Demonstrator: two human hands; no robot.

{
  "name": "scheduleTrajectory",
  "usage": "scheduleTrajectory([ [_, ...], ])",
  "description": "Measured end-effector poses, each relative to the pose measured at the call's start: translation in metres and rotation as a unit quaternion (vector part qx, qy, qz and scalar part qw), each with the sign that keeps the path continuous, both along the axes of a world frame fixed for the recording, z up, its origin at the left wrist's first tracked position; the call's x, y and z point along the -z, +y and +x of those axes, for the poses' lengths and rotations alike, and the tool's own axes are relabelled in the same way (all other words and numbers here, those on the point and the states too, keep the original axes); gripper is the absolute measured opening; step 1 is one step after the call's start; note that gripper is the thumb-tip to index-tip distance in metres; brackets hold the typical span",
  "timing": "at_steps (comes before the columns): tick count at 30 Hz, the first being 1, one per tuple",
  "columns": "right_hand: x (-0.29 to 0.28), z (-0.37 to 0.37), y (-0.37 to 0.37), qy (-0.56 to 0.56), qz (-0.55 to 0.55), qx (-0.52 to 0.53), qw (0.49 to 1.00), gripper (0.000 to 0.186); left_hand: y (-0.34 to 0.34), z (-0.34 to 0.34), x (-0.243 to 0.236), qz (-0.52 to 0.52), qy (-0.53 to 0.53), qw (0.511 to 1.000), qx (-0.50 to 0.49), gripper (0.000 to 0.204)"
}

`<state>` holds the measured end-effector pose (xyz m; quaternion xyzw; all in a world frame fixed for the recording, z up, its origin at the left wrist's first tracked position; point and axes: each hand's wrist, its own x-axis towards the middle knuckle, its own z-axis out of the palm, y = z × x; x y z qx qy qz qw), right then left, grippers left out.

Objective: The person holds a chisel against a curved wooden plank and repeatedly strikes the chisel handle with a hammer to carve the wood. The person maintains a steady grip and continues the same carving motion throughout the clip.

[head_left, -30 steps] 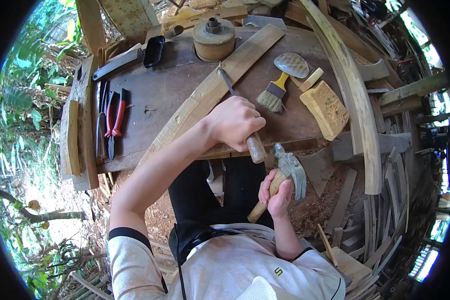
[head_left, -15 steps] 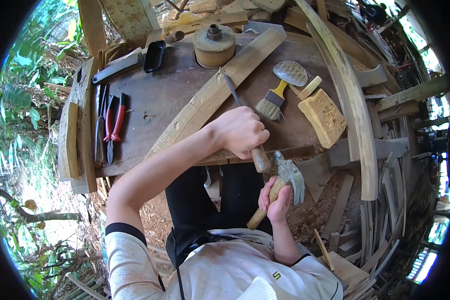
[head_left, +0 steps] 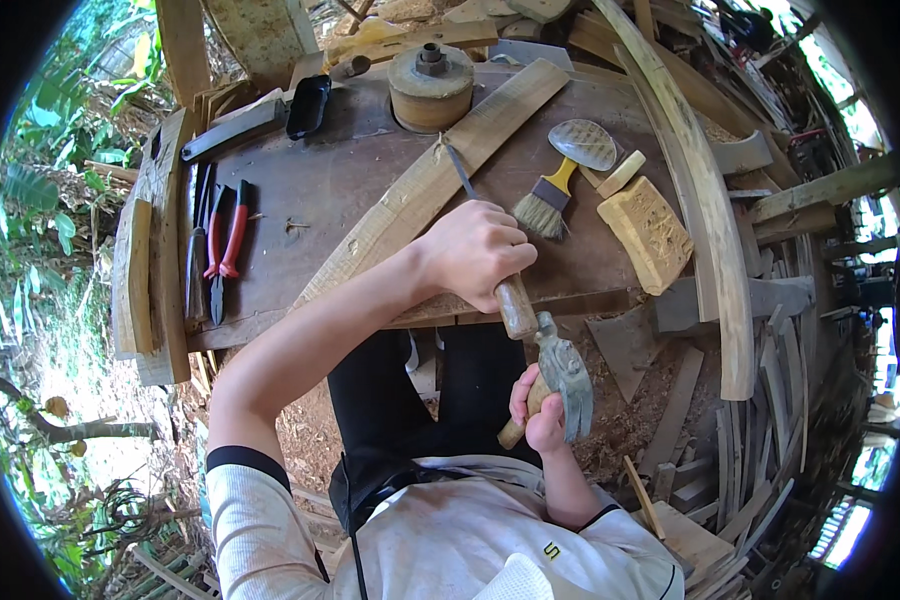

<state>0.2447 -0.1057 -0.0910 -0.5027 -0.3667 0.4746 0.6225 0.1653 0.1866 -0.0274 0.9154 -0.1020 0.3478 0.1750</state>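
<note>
My left hand [head_left: 478,256] is closed in a fist around a chisel [head_left: 516,306]. The wooden handle sticks out of the fist toward me, and the metal blade points away, its tip at a small notch in a long wooden board [head_left: 395,206]. That board lies slantwise across the workbench [head_left: 270,245]. In my right hand [head_left: 540,408], closed round its wooden handle, is a claw hammer [head_left: 567,378]. The hammer's striking face is right by the butt of the chisel handle; whether they touch I cannot tell.
Red-handled pliers [head_left: 232,240] lie at the bench's left. On the right are a paintbrush [head_left: 543,207], a clear oval dish [head_left: 582,145] and a wooden block [head_left: 645,235]. A round wooden piece with a bolt [head_left: 430,88] stands at the back. Long curved timber [head_left: 710,170] borders the right.
The hammer has come left and nearer to me, its head turned, its face now closer to the chisel's butt. My left hand and the chisel have shifted only slightly.
</note>
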Motion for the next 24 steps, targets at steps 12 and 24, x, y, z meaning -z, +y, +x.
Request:
scheduleTrajectory([
  [12,0.0025,-0.001,-0.0041,0.004,0.047,0.021,0.999,0.053,-0.0011,-0.0005,0.0015,0.009,-0.024,1.0,-0.007,0.038],
  [24,0.0052,-0.0025,-0.0029,0.02,0.026,0.03,0.999,0.053,-0.0005,-0.0012,0.0032,0.004,-0.027,1.0,-0.004,0.037],
])
